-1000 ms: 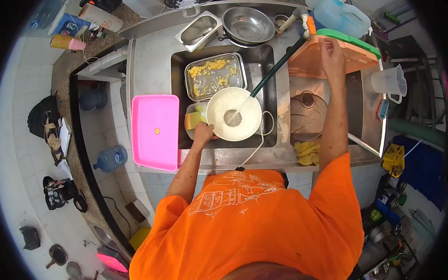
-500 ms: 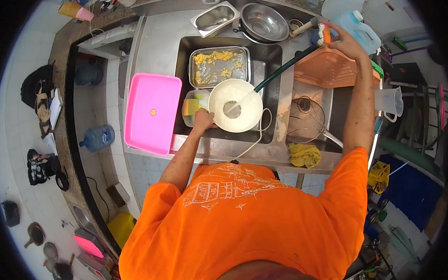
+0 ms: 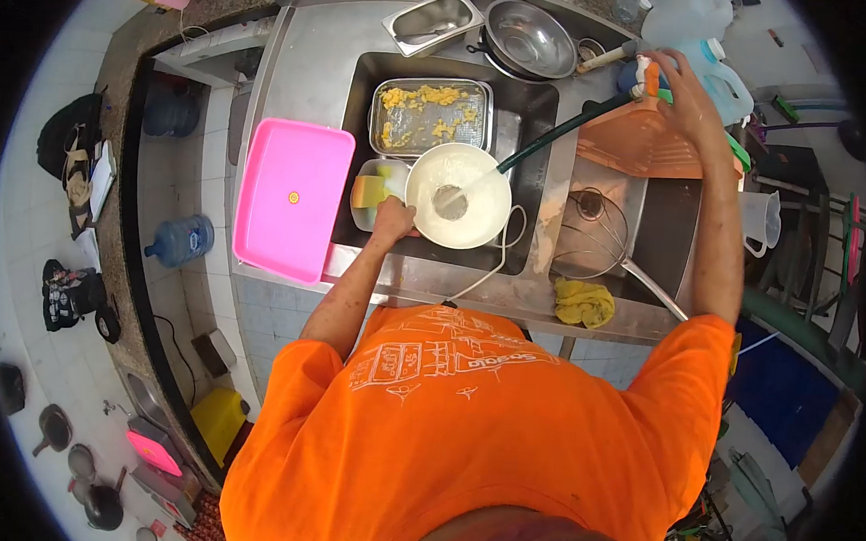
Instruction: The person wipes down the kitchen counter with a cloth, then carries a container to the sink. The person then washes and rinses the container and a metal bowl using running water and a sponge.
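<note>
My left hand [image 3: 394, 220] is closed on the left edge of a round white bowl [image 3: 487, 225], held over the sink. A dark green hose [image 3: 562, 132] reaches to the bowl, and a stream of water runs from its end into it. Up at the right, my right hand [image 3: 689, 100] has its fingers around the white and orange tap [image 3: 647, 78] that the hose comes from. Next to my left hand, a yellow and green sponge [image 3: 367, 191] sits in a clear container [image 3: 391, 170]. Behind the bowl lies a metal tray [image 3: 430, 127] with yellow food scraps.
A pink tray [image 3: 295, 185] overlaps the left side of the sink [image 3: 525, 102]. Steel bowls [image 3: 529, 37] and a rectangular steel pan [image 3: 432, 22] stand behind. On the right are an orange rack [image 3: 628, 139], a wire strainer [image 3: 592, 233] and a yellow cloth [image 3: 584, 302].
The camera view has shifted slightly. Both hands keep their places on the bowl and the tap, and water still runs into the bowl.
</note>
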Demonstrator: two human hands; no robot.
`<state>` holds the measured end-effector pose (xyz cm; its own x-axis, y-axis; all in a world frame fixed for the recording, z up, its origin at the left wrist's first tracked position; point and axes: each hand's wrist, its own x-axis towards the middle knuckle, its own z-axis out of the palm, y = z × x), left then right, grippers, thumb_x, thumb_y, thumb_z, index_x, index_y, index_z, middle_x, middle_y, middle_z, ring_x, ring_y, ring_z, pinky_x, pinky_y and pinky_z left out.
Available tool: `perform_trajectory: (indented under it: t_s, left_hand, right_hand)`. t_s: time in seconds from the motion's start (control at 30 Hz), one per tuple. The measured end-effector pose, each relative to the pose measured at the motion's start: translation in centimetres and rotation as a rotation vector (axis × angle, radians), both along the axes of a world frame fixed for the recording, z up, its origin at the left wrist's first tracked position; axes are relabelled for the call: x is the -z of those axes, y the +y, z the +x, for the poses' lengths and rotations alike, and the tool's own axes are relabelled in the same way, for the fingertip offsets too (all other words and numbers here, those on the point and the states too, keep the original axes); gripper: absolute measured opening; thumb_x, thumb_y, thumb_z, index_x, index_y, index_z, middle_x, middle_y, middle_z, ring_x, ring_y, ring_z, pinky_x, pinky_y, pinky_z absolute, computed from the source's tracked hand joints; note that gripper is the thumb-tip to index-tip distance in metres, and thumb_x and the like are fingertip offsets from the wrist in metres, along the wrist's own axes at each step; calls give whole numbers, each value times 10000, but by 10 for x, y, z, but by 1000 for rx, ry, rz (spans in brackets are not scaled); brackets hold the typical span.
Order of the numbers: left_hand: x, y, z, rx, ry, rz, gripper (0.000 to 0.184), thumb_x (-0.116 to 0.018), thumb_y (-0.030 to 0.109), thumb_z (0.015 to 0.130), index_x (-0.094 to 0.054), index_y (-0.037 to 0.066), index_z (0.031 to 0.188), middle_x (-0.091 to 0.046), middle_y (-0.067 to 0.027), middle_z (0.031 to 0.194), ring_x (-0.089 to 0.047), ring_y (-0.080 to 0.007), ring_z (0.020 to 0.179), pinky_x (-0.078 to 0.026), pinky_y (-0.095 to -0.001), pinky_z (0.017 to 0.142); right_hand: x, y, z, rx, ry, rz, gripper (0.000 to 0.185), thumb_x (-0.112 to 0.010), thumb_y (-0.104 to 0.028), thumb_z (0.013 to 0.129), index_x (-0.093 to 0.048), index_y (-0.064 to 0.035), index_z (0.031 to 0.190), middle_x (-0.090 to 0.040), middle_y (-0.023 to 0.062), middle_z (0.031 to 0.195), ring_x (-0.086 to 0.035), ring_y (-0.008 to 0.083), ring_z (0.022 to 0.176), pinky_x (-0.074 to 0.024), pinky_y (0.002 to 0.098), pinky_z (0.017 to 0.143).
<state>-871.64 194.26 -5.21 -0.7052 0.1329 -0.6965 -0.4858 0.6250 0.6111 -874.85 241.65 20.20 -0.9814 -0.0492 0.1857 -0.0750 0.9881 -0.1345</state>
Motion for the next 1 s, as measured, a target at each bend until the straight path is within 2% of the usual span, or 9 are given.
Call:
perform_trajectory:
  t_s: [0.1, 0.17, 0.27, 0.37, 0.47, 0.57, 0.6, 0.77, 1.0]
  left_hand:
    - [-3, 2, 1, -3, -26, 5, 328, -551, 69, 805, -562, -242, 911, -649, -309, 863, -694, -322, 658, -590, -365, 509]
    - [-17, 4, 0, 2, -35, 16, 325, -551, 64, 806, -561, -242, 916, -650, -304, 864, -693, -322, 664, -591, -360, 500]
    - [2, 1, 2, -32, -16, 21, 322, -556, 59, 807, -556, -243, 918, -652, -295, 861, -691, -325, 660, -591, -359, 486]
    - [3, 2, 2, -11, 9, 2, 314, -562, 58, 805, -558, -243, 895, -652, -293, 861, -688, -329, 642, -591, -363, 492]
    - [7, 5, 3, 2, 3, 15, 321, -572, 71, 799, -559, -240, 876, -651, -299, 846, -687, -327, 631, -590, -369, 496]
    - [28, 1, 5, 44, 43, 68, 341, -583, 89, 792, -557, -240, 877, -650, -307, 823, -690, -328, 635, -589, -374, 501]
    - [25, 1, 5, 44, 31, 71, 348, -585, 93, 790, -555, -242, 881, -650, -308, 816, -691, -328, 638, -589, -375, 502]
    - [35, 1, 7, 12, 4, 118, 361, -588, 90, 786, -544, -253, 890, -643, -324, 835, -691, -336, 646, -594, -383, 504]
    - [13, 5, 4, -37, -81, 218, 377, -586, 90, 806, -523, -271, 893, -623, -339, 896, -682, -370, 633, -603, -383, 492]
  right_hand:
    - [41, -28, 37, 248, -104, -235, 258, -609, -156, 836, -544, 11, 1021, -602, 168, 897, -619, 346, 931, -507, 389, 732]
    - [67, -91, 72, 464, -637, -785, 309, -581, -266, 884, -575, 42, 870, -598, 131, 651, -631, 244, 522, -466, 340, 420]
    - [172, -168, 114, 534, -1077, -994, 462, -572, -324, 903, -568, 137, 917, -613, 194, 643, -654, 274, 499, -518, 356, 368]
    - [211, -223, 146, 609, -1223, -1167, 512, -569, -391, 906, -570, 112, 998, -655, 188, 759, -656, 273, 506, -509, 345, 352]
    - [223, -250, 162, 787, -1152, -1323, 544, -561, -357, 915, -486, 110, 1184, -624, 258, 1034, -687, 296, 623, -540, 338, 418]
    - [220, -266, 171, 898, -917, -1790, 622, -539, -310, 933, -293, 66, 1363, -434, 302, 1303, -686, 336, 822, -589, 387, 617]
    - [237, -265, 171, 925, -907, -2136, 624, -511, -220, 942, -175, 18, 1410, -241, 300, 1424, -576, 411, 1087, -557, 477, 797]
    - [322, -299, 172, 1158, -498, -2397, 512, -454, -61, 899, -252, 28, 1361, -312, 307, 1365, -440, 453, 1205, -537, 556, 840]
    - [282, -309, 171, 1154, -381, -2145, 460, -412, 24, 834, -320, 131, 1271, -426, 351, 1238, -521, 490, 1072, -572, 526, 814]
